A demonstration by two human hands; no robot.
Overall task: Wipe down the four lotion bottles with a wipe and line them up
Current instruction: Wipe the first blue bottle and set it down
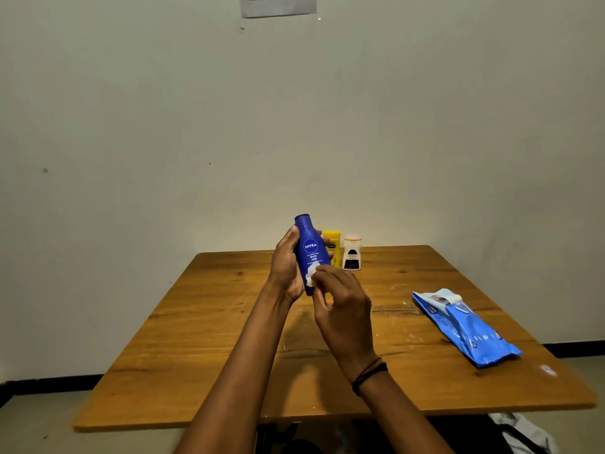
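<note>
Head: wood table (203, 339), pale wall (131, 126); L grip (286, 267) round blue bottle (311, 247), R grip (343, 306) round wipe (311, 274).

The single wide camera sits on my head, facing forward and slightly down across the table (196, 339) toward the far wall (163, 126), close over its near edge.

Both forearms (244, 355) are bare, and a thin dark cord bracelet (369, 375) of a few strands circles the wrist just behind the right hand (343, 308).
</note>
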